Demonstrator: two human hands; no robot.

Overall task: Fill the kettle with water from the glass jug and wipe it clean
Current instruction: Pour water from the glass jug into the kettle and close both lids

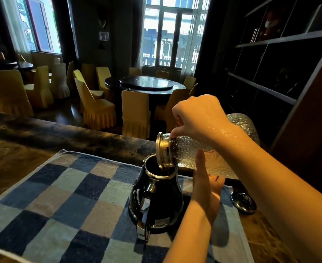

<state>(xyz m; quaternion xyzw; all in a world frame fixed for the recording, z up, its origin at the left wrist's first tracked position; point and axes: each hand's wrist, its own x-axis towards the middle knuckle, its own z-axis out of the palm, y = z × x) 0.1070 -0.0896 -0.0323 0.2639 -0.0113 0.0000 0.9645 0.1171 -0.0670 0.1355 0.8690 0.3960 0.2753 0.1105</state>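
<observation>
A black kettle (156, 198) stands with its lid off on a blue, beige and grey checked towel (61, 196). The textured glass jug (190, 154) is tipped almost level, its gold-rimmed mouth over the kettle's opening. My right hand (198, 118) grips the jug near its neck from above; the wrist is wet. My left hand (206, 186) holds the jug's body from below, thumb up against the glass, with its fingers hidden behind the jug. I cannot make out a stream of water.
The kettle's black lid (243, 203) lies on the dark marble counter (23, 158), right of the towel. Beyond the counter are a round dining table (146, 84) and chairs in yellow covers. Dark shelves (270, 73) rise at the right.
</observation>
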